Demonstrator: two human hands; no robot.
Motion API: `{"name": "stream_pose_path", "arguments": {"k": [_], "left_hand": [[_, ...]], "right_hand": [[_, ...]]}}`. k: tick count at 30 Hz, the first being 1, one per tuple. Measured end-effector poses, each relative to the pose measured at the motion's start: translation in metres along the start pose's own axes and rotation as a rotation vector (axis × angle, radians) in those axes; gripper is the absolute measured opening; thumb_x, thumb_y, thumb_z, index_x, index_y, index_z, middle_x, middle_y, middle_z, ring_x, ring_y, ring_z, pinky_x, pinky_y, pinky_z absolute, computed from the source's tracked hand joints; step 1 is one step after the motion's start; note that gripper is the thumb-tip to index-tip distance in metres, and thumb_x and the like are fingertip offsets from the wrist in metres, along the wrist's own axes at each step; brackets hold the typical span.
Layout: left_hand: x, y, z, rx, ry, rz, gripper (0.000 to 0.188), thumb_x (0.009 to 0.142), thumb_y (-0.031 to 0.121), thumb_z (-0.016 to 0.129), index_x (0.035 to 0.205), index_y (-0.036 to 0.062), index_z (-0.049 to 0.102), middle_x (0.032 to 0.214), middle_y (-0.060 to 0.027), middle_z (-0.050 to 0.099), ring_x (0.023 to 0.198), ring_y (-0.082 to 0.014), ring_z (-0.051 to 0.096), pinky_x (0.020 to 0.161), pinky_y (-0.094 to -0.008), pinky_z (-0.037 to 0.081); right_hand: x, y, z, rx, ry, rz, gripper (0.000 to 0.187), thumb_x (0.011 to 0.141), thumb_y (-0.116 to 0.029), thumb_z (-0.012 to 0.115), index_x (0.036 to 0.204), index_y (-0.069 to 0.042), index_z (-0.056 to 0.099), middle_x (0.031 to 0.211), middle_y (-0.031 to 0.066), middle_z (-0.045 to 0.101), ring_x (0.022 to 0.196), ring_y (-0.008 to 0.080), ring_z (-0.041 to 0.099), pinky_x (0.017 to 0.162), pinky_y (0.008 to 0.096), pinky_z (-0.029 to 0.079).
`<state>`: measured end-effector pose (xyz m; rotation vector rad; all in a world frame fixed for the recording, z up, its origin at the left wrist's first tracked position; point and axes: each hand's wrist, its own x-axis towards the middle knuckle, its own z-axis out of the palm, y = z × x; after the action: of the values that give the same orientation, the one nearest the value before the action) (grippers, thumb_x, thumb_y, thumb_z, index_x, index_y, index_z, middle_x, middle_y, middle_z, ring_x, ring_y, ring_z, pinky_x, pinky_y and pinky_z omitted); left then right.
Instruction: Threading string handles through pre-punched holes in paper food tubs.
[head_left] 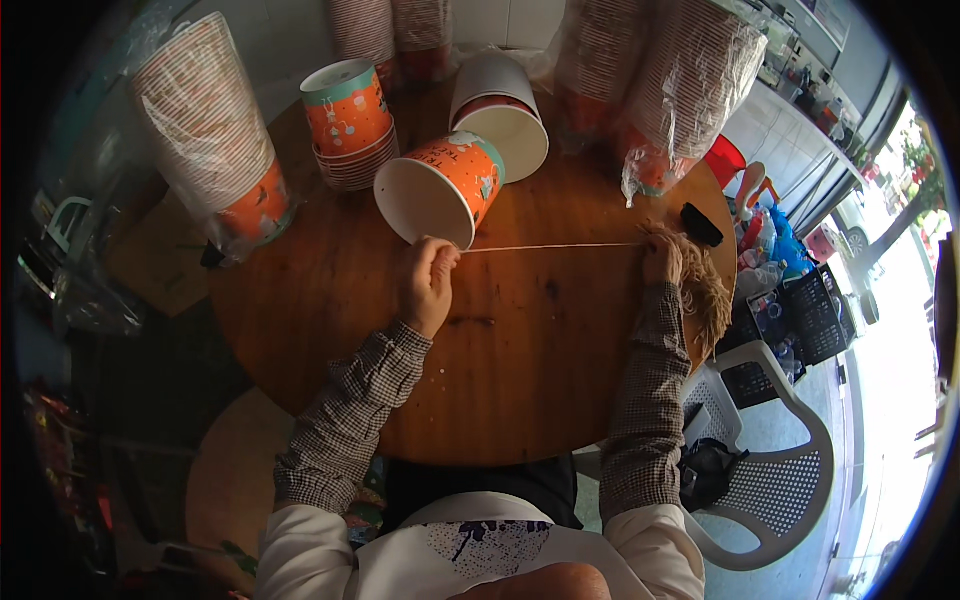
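My left hand (430, 284) is closed in a pinch on one end of a thin pale string (550, 247). Just beyond its fingertips lies an orange paper bucket (468, 172) on its side, the white mouth facing left and toward me. Whether the string is fastened to the bucket's rim, I cannot tell. The string runs taut across the table to my right hand (660, 262), which is closed on it. Beside and partly behind that hand sits a bundle of tan string (706, 300). A small black object (702, 225) lies just past the bundle.
Plastic-wrapped bucket stacks (690, 85) ring the far side of the round wooden table (520, 380), with another wrapped stack (215, 120) at left. Nested orange buckets (345, 110) and a tipped white-mouthed bucket (510, 135) stand between. A grey plastic chair (770, 495) is at right.
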<state>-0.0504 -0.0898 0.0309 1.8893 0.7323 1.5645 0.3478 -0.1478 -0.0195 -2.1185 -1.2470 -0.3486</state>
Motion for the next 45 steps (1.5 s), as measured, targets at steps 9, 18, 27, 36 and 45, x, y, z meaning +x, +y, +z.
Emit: {"name": "stream_pose_path", "arguments": {"k": [9,18,27,36,45], "left_hand": [[0.002,0.023,-0.007,0.388,-0.161,0.344,0.009,0.088,0.011,0.061,0.087,0.0053,0.055,0.079,-0.0074,0.058,0.076,-0.0281,0.058,0.076,-0.0383,0.044],[0.008,0.018,-0.008,0.377,-0.156,0.368,0.009,0.091,0.011,0.057,0.086,0.0041,0.054,0.078,-0.0091,0.057,0.076,-0.0293,0.056,0.073,-0.0390,0.043],[0.004,0.017,-0.004,0.297,-0.225,0.247,0.009,0.089,0.010,0.061,0.086,0.0039,0.054,0.080,-0.0097,0.056,0.076,-0.0283,0.056,0.069,-0.0364,0.045],[-0.006,0.004,-0.002,-0.056,-0.342,-0.277,0.035,0.098,0.030,0.054,0.080,-0.0004,0.055,0.063,-0.0043,0.046,0.062,-0.0110,0.046,0.056,-0.0278,0.037],[-0.007,-0.001,0.000,-0.013,-0.311,-0.161,0.020,0.098,0.018,0.054,0.087,0.0010,0.053,0.073,-0.0033,0.052,0.066,-0.0100,0.048,0.060,-0.0252,0.040]], "right_hand": [[-0.044,-0.167,-0.036,0.638,-0.130,-0.224,0.018,0.084,-0.004,0.060,0.099,-0.008,0.069,0.088,0.0076,0.068,0.073,0.0185,0.065,0.060,0.0301,0.052],[-0.081,-0.228,-0.033,1.181,-0.771,-0.035,0.018,0.089,-0.011,0.065,0.100,0.000,0.059,0.075,0.0030,0.061,0.064,0.0080,0.058,0.055,0.0225,0.048],[-0.086,-0.221,-0.031,0.988,-0.547,-0.235,0.012,0.084,-0.008,0.070,0.093,-0.001,0.066,0.074,-0.0007,0.062,0.066,0.0034,0.053,0.059,0.0210,0.045],[-0.088,-0.220,-0.031,1.002,-0.496,-0.257,0.012,0.084,-0.007,0.071,0.092,0.000,0.067,0.073,-0.0007,0.062,0.064,0.0035,0.053,0.058,0.0213,0.044],[-0.088,-0.221,-0.028,0.963,-0.485,-0.268,0.012,0.083,-0.008,0.071,0.092,-0.001,0.066,0.070,-0.0012,0.059,0.060,0.0031,0.049,0.055,0.0210,0.042]]}}
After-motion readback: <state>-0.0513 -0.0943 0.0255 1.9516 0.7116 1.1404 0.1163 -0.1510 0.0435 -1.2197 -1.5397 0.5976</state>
